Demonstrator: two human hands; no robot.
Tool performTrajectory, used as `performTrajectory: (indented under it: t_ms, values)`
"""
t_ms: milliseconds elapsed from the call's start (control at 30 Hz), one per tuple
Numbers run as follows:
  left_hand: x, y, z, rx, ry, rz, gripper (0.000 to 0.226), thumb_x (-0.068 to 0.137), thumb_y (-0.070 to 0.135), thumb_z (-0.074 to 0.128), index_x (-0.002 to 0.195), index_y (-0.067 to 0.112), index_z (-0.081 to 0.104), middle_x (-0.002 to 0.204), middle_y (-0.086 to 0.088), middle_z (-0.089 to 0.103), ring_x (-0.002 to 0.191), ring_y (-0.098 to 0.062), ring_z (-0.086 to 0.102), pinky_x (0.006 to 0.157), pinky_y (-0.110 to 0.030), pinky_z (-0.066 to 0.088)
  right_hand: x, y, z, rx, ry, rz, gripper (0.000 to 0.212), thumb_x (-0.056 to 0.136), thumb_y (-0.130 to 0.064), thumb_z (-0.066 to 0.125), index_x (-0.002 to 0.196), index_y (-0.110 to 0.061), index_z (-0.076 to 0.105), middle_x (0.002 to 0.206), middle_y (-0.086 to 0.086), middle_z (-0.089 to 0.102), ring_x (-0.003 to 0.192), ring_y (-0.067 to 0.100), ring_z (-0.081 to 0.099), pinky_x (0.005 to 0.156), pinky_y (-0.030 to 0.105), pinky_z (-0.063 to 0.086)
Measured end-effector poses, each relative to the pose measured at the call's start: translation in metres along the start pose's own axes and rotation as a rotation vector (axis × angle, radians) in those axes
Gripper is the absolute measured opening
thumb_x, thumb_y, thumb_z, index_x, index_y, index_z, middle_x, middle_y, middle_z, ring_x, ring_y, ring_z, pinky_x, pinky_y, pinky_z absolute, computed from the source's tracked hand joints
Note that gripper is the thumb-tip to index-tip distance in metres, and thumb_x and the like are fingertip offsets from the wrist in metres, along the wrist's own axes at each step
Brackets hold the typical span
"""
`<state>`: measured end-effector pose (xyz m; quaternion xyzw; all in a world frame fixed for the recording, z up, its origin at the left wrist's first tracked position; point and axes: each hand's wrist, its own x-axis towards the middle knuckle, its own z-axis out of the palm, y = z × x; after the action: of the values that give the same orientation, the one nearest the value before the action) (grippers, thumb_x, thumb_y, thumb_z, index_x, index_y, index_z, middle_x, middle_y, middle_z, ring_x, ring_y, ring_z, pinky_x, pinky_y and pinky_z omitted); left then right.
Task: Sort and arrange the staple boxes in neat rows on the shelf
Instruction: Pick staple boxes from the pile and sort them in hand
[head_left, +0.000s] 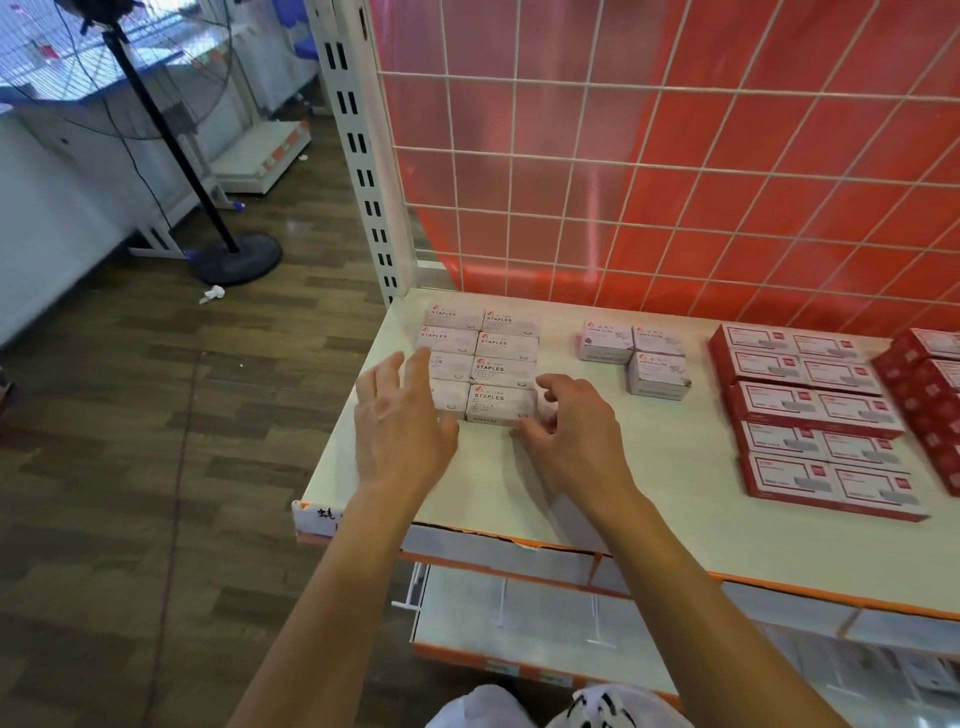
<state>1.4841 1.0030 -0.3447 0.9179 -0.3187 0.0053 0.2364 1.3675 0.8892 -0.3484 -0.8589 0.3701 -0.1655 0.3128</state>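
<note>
Our left hand (400, 431) is flat and relaxed, fingers straight and a bit spread. It lies over the front-left corner of the block of staple boxes (501, 345) and covers part of the two nearest boxes in the left column. Our right hand (571, 431) has its fingers curled at the right edge of the front-right staple box (498, 402), thumb down by that box's front corner. Honestly we can't tell if it's really pinching the box or just sitting against it. The staple boxes sit two wide and four deep, packed tight, at the back-left of the white shelf (649, 467). Further right, well apart, there's a small cluster of paper clip boxes (636, 358), then rows of red boxes (810, 415). Behind it all is a white wire grid (675, 156) over a red panel, and a pedestal fan (171, 135) stands on the wood floor to the left.
</note>
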Motion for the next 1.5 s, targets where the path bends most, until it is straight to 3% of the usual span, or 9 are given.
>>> performTrajectory:
  t_ms: [133, 300, 500, 633, 733, 967, 1200, 1500]
  values:
    - [-0.005, 0.026, 0.002, -0.013, 0.027, 0.098, 0.066, 0.084, 0.027, 0.065, 0.142, 0.018, 0.035, 0.144, -0.007, 0.037, 0.134, -0.025, 0.025, 0.107, -0.037, 0.031, -0.002, 0.003, -0.009, -0.001, 0.064, -0.029, 0.043, 0.089, -0.028, 0.06, 0.13, -0.019, 0.051, 0.125, 0.003, 0.053, 0.104, 0.02, 0.057, 0.09, 0.031, 0.044]
    - [-0.007, 0.064, 0.016, -0.03, -0.031, 0.191, 0.062, 0.088, 0.032, 0.061, 0.143, 0.022, 0.035, 0.146, -0.005, 0.034, 0.136, -0.024, 0.022, 0.109, -0.038, 0.028, -0.008, 0.013, -0.033, -0.005, 0.137, -0.052, 0.039, 0.089, -0.024, 0.06, 0.127, -0.019, 0.055, 0.125, 0.001, 0.055, 0.108, 0.018, 0.056, 0.092, 0.03, 0.044]
    - [-0.013, 0.117, 0.034, -0.058, -0.108, 0.349, 0.059, 0.09, 0.03, 0.057, 0.144, 0.022, 0.034, 0.147, -0.003, 0.034, 0.138, -0.022, 0.019, 0.11, -0.036, 0.026, -0.019, 0.043, -0.068, -0.052, 0.254, -0.004, 0.037, 0.088, -0.02, 0.061, 0.124, -0.015, 0.057, 0.122, 0.004, 0.057, 0.113, 0.023, 0.052, 0.096, 0.032, 0.038]
    - [-0.018, 0.156, 0.048, -0.074, -0.139, 0.454, 0.058, 0.09, 0.028, 0.058, 0.142, 0.021, 0.036, 0.147, -0.003, 0.035, 0.14, -0.022, 0.019, 0.11, -0.035, 0.025, -0.025, 0.07, -0.094, -0.122, 0.307, 0.049, 0.039, 0.089, -0.019, 0.06, 0.127, -0.015, 0.055, 0.129, 0.002, 0.055, 0.122, 0.022, 0.044, 0.099, 0.026, 0.029]
    - [-0.023, 0.187, 0.059, -0.083, -0.145, 0.525, 0.056, 0.09, 0.026, 0.057, 0.142, 0.02, 0.038, 0.146, -0.003, 0.038, 0.139, -0.023, 0.023, 0.113, -0.036, 0.023, -0.027, 0.094, -0.115, -0.158, 0.357, 0.061, 0.037, 0.086, -0.017, 0.06, 0.123, -0.013, 0.058, 0.124, 0.005, 0.058, 0.118, 0.025, 0.047, 0.096, 0.024, 0.027]
    - [-0.044, 0.272, 0.082, -0.083, -0.163, 0.664, 0.051, 0.087, 0.021, 0.058, 0.136, 0.017, 0.045, 0.139, -0.003, 0.046, 0.132, -0.025, 0.033, 0.11, -0.043, 0.03, -0.039, 0.153, -0.178, -0.156, 0.451, 0.11, 0.036, 0.083, -0.012, 0.063, 0.119, -0.008, 0.062, 0.121, 0.011, 0.061, 0.117, 0.031, 0.048, 0.097, 0.036, 0.036]
    - [-0.066, 0.357, 0.112, -0.15, -0.137, 0.748, 0.047, 0.079, 0.013, 0.064, 0.125, 0.009, 0.057, 0.129, -0.009, 0.057, 0.124, -0.032, 0.046, 0.1, -0.047, 0.042, -0.049, 0.21, -0.24, -0.207, 0.53, 0.133, 0.032, 0.083, -0.01, 0.059, 0.114, -0.007, 0.064, 0.117, 0.013, 0.064, 0.111, 0.033, 0.053, 0.096, 0.038, 0.037]
    - [-0.088, 0.439, 0.146, -0.024, -0.195, 0.829, 0.051, 0.092, 0.019, 0.052, 0.142, 0.019, 0.04, 0.148, -0.001, 0.04, 0.138, -0.024, 0.028, 0.111, -0.041, 0.027, -0.061, 0.282, -0.295, -0.211, 0.502, 0.22, 0.038, 0.089, -0.016, 0.057, 0.127, -0.012, 0.057, 0.133, 0.007, 0.055, 0.125, 0.025, 0.041, 0.105, 0.032, 0.03]
